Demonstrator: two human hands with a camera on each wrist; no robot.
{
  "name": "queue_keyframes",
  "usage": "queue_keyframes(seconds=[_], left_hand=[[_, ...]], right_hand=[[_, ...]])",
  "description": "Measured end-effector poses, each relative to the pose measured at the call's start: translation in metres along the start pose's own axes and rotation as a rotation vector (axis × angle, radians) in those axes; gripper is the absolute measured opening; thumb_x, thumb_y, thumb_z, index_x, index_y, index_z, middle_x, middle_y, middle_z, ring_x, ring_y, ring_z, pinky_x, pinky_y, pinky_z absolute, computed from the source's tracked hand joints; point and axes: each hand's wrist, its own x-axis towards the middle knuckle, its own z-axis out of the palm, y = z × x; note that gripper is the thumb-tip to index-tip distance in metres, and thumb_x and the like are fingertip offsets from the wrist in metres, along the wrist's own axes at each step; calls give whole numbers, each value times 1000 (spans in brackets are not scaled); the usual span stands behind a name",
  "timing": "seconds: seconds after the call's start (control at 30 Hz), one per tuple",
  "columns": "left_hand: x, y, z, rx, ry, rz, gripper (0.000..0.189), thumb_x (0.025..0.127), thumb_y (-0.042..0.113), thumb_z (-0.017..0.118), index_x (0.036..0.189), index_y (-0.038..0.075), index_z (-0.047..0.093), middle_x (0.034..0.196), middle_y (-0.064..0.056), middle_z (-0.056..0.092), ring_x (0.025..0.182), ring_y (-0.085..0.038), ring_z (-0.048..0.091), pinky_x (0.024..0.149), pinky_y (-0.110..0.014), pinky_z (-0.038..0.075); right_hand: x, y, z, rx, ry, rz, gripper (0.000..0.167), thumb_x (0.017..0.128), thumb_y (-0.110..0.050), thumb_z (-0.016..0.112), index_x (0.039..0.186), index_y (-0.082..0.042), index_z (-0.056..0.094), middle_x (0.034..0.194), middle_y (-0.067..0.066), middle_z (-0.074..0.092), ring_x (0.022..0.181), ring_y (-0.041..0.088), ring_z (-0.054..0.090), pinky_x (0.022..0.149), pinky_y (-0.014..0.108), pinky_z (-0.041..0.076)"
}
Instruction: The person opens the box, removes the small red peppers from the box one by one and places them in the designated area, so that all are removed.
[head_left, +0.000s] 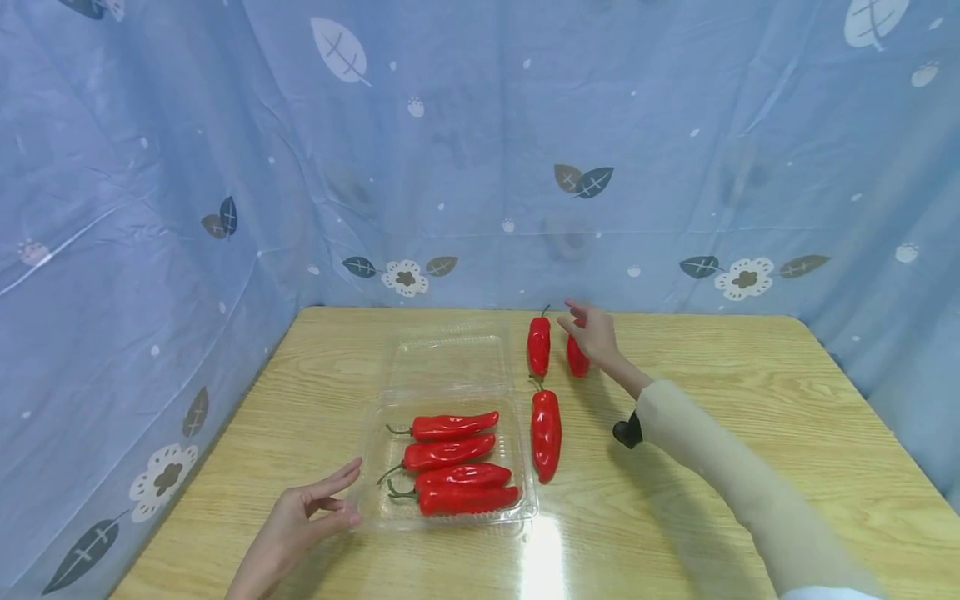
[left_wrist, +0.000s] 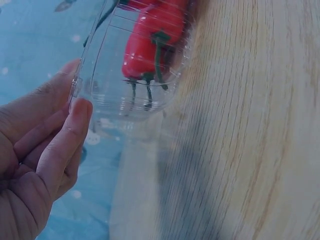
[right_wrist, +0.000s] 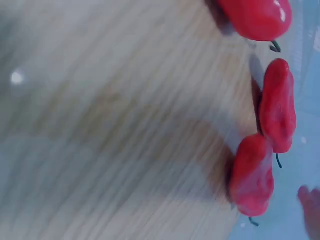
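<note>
Clear box (head_left: pixel 450 526): left of centre on the surface (head_left: pixel 787 400), its lid (head_left: pixel 448 362) folded open toward the far edge, which leaves the base uncovered.
Packed peppers (head_left: pixel 450 455): four red ones lie side by side in the base, stems toward the surface's left edge; we judge this lets them nest neatly.
Left hand (head_left: pixel 292 518): thumb and forefinger spread apart, tips touching the box's left rim, we think to steady it; the packed peppers lie just to its right.
Loose peppers (head_left: pixel 546 435): three lie right of the box, one just beside its rim, two nearer the far edge; we see them all well apart from the left hand.
Right hand (head_left: pixel 595 335): over the rightmost loose pepper (head_left: pixel 577 362), partly hiding it from us; thumb and forefinger apart, gripping nothing we can see.
</note>
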Motion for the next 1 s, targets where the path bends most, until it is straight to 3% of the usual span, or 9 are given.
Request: queue_keyframes(seconds=[0.13, 0.3, 0.43, 0.6, 1.0], left_hand=[[0, 1, -1, 17, 11, -17, 58, 81, 11, 76, 132, -5, 52, 136, 14, 47, 87, -8, 59, 75, -22, 52], [0, 1, -1, 15, 20, -22, 58, 80, 11, 76, 131, -5, 53, 134, 19, 48, 86, -7, 59, 73, -22, 53], [-1, -1, -1, -3, 8, -18, 59, 80, 11, 76, 132, -5, 52, 131, 25, 46, 86, -7, 59, 74, -22, 53], [-1, -1, -2, -9, -5, -26, 60, 81, 12, 75, 134, -4, 51, 133, 26, 44, 87, -7, 60, 76, -22, 53], [1, -4, -1, -13, 2, 6, 57, 82, 9, 75, 132, -6, 51, 127, 32, 46, 84, -7, 61, 76, -21, 52]], right_hand=[[-9, -1, -3, -14, -71, -199, 39, 91, -3, 64, 127, 10, 56, 123, 28, 58, 113, 40, 57, 90, 49, 48], [-24, -3, -8, 87, -151, -280, 38, 88, 0, 66, 124, 8, 59, 119, 27, 61, 109, 37, 60, 87, 46, 50], [-40, -9, -18, 135, -236, -304, 36, 88, 1, 67, 123, 7, 61, 119, 24, 63, 104, 36, 63, 85, 42, 52], [-66, -22, -34, 186, -333, -273, 36, 88, -2, 67, 123, 4, 61, 120, 21, 63, 104, 33, 63, 83, 34, 54], [-124, -42, -51, 348, -469, -262, 33, 89, -2, 65, 122, 2, 62, 118, 19, 65, 105, 26, 63, 85, 30, 53]])
